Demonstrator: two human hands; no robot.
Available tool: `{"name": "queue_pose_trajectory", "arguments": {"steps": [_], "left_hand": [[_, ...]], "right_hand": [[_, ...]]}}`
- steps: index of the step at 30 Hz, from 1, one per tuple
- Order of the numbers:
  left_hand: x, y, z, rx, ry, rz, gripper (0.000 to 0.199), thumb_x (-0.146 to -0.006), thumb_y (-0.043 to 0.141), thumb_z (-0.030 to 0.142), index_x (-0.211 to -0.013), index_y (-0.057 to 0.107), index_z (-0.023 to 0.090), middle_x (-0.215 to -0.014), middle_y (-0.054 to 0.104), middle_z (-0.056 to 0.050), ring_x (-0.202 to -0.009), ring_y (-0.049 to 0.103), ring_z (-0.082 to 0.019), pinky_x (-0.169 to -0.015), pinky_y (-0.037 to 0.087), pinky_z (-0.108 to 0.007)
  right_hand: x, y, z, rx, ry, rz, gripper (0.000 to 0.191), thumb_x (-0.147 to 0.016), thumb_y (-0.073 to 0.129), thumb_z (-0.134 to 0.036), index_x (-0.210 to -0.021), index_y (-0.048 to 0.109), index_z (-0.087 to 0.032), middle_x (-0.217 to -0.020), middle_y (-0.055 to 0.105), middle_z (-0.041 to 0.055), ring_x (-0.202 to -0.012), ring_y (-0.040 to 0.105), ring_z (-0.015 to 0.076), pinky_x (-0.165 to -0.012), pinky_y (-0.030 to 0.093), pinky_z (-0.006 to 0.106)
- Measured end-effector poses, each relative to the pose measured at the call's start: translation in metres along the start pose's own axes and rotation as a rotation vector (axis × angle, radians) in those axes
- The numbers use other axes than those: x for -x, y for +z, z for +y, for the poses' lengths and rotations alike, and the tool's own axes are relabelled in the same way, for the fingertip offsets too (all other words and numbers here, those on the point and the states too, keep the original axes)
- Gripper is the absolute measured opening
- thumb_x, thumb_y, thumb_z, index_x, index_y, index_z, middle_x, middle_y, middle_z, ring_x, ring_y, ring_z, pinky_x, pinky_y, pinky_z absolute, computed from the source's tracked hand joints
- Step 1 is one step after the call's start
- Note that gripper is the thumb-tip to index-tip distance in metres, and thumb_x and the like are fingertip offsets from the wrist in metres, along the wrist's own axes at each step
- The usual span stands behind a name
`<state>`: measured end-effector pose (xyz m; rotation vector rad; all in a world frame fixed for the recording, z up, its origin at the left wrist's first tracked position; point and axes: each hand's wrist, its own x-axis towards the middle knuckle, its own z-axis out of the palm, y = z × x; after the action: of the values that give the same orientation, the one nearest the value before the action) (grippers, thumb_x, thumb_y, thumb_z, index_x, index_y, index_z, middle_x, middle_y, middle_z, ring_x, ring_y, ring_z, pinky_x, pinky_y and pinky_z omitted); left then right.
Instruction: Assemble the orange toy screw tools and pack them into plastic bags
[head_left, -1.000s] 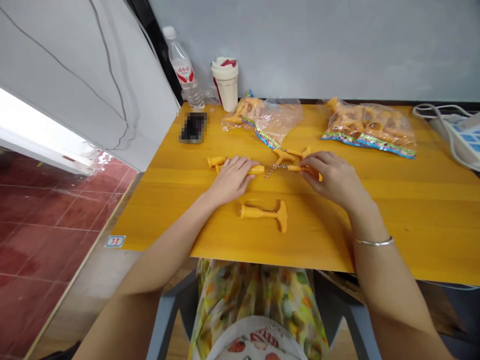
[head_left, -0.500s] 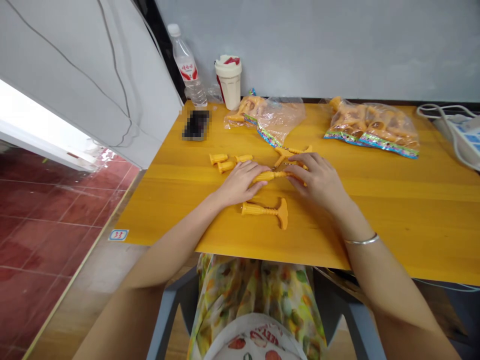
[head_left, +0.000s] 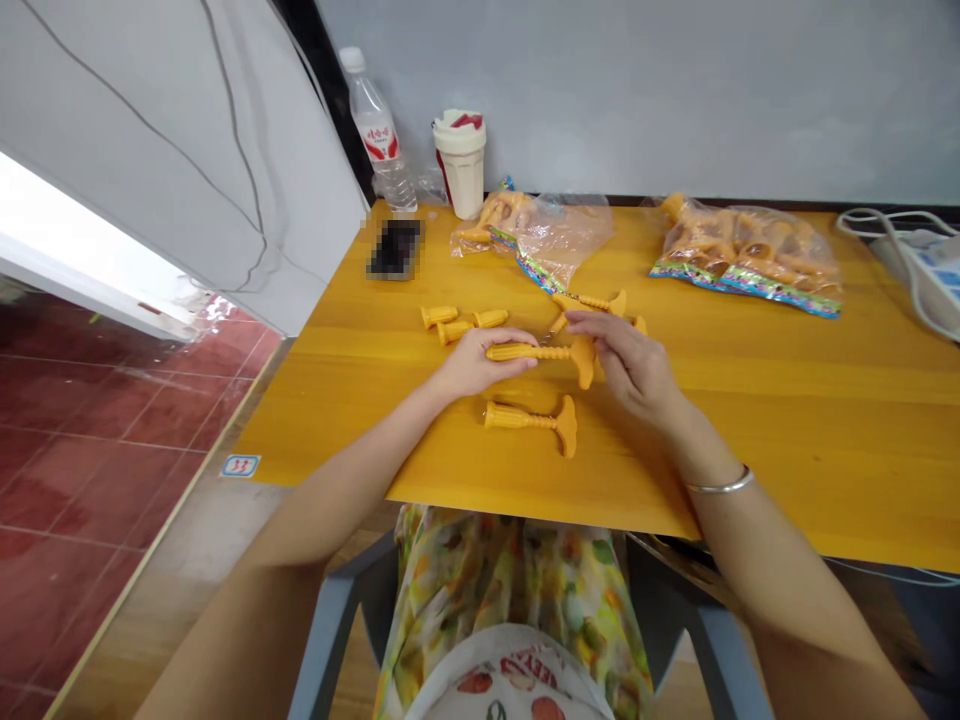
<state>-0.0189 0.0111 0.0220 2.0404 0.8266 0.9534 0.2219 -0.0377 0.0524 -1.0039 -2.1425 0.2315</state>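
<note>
My left hand is closed around the ribbed sleeve of a yellow T-handled plastic piece, whose twisted shaft points right. My right hand is beside its crosspiece, fingers stretched out over the far side; whether they touch it I cannot tell. Nearer the front edge lies a second T-handled piece with its sleeve on the shaft. Several loose ribbed sleeves rest beyond my left hand. Behind my right hand are more yellow T-handled pieces, partly hidden, with a small chain by them.
Along the back of the table stand a water bottle and a white lidded cup. A blurred dark phone-like object lies before them. Plastic bags of yellow parts and an opened bag lie farther right, near a white cable.
My right hand has eased off the T-handled piece's shaft and shifted right, uncovering its crosspiece. My left hand keeps hold of the sleeve, turned so more of it shows.
</note>
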Motion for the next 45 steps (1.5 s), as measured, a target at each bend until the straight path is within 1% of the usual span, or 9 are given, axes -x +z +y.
{"name": "queue_pose_trajectory", "arguments": {"steps": [6, 10, 14, 19, 24, 29, 34, 41, 45], "left_hand": [[-0.001, -0.001, -0.002, 0.023, 0.009, 0.044, 0.027, -0.082, 0.072, 0.036, -0.097, 0.075, 0.015, -0.095, 0.078, -0.006, -0.087, 0.073, -0.018, -0.084, 0.057, -0.029], [0.002, 0.002, 0.0, -0.045, 0.095, 0.069, 0.022, -0.084, 0.071, 0.03, -0.1, 0.075, 0.015, -0.098, 0.078, -0.006, -0.089, 0.074, -0.018, -0.086, 0.057, -0.029], [0.003, 0.003, -0.001, -0.113, 0.214, 0.121, 0.02, -0.087, 0.07, 0.027, -0.102, 0.075, 0.016, -0.101, 0.079, -0.007, -0.091, 0.074, -0.017, -0.088, 0.056, -0.029], [0.001, 0.0, -0.005, -0.103, 0.127, 0.118, 0.021, -0.086, 0.07, 0.03, -0.101, 0.075, 0.017, -0.101, 0.078, -0.006, -0.092, 0.074, -0.019, -0.089, 0.056, -0.029], [0.001, 0.001, -0.003, -0.126, 0.154, 0.104, 0.019, -0.086, 0.07, 0.028, -0.101, 0.075, 0.017, -0.099, 0.078, -0.005, -0.089, 0.074, -0.017, -0.086, 0.056, -0.027], [0.001, 0.002, -0.002, -0.201, 0.306, 0.158, 0.016, -0.088, 0.07, 0.026, -0.1, 0.074, 0.017, -0.096, 0.078, -0.006, -0.085, 0.074, -0.015, -0.082, 0.056, -0.025], [0.001, 0.005, -0.004, -0.311, 0.364, 0.149, 0.021, -0.091, 0.066, 0.033, -0.103, 0.074, 0.017, -0.094, 0.078, -0.007, -0.083, 0.073, -0.016, -0.079, 0.057, -0.027], [0.001, 0.002, -0.002, -0.291, 0.318, 0.08, 0.028, -0.094, 0.062, 0.04, -0.108, 0.072, 0.019, -0.097, 0.074, -0.007, -0.088, 0.069, -0.017, -0.084, 0.053, -0.03], [0.001, -0.009, -0.007, -0.327, 0.164, 0.034, 0.025, -0.09, 0.066, 0.042, -0.1, 0.075, 0.02, -0.093, 0.064, -0.006, -0.091, 0.062, -0.019, -0.087, 0.05, -0.034]], "right_hand": [[0.0, 0.002, 0.004, -0.016, 0.056, -0.118, 0.03, -0.099, 0.044, -0.033, -0.121, 0.062, -0.023, -0.134, 0.064, 0.0145, -0.125, 0.061, 0.0278, -0.102, 0.049, 0.049], [-0.002, 0.014, -0.002, -0.316, 0.451, -0.255, 0.039, -0.098, 0.039, -0.057, -0.099, 0.06, -0.024, -0.081, 0.074, 0.0071, -0.068, 0.07, 0.0224, -0.069, 0.056, 0.038], [-0.004, 0.02, -0.004, -0.672, 0.73, -0.333, 0.055, -0.097, 0.026, -0.066, -0.104, 0.059, -0.022, -0.067, 0.07, 0.0046, -0.051, 0.063, 0.0205, -0.057, 0.052, 0.035], [-0.002, 0.011, 0.005, -0.107, 0.439, -0.068, 0.05, -0.101, 0.033, -0.051, -0.141, 0.049, -0.025, -0.089, 0.07, 0.0059, -0.072, 0.067, 0.0199, -0.071, 0.051, 0.034], [-0.001, 0.011, 0.011, 0.232, 0.19, -0.139, 0.046, -0.1, 0.038, -0.054, -0.103, 0.069, -0.021, -0.09, 0.066, 0.011, -0.082, 0.062, 0.0225, -0.071, 0.045, 0.033], [-0.004, 0.02, 0.002, -0.206, 0.478, -0.191, 0.065, -0.097, 0.029, -0.07, -0.067, 0.058, -0.021, -0.055, 0.038, -0.0014, -0.054, 0.041, 0.0138, -0.058, 0.033, 0.03], [-0.01, 0.016, -0.011, -0.462, 0.705, -0.198, 0.063, -0.094, 0.038, -0.07, -0.057, 0.05, -0.021, -0.052, 0.03, -0.0032, -0.051, 0.029, 0.0107, -0.054, 0.024, 0.031], [-0.008, 0.013, -0.002, -0.516, 0.778, -0.172, 0.069, -0.095, 0.035, -0.072, -0.05, 0.049, -0.021, -0.045, 0.033, -0.0022, -0.045, 0.03, 0.0104, -0.05, 0.025, 0.032], [-0.007, -0.002, 0.016, -0.397, 0.755, 0.08, 0.075, -0.092, 0.031, -0.079, -0.047, 0.05, -0.021, -0.044, 0.034, -0.0019, -0.044, 0.033, 0.0101, -0.049, 0.027, 0.031]]}}
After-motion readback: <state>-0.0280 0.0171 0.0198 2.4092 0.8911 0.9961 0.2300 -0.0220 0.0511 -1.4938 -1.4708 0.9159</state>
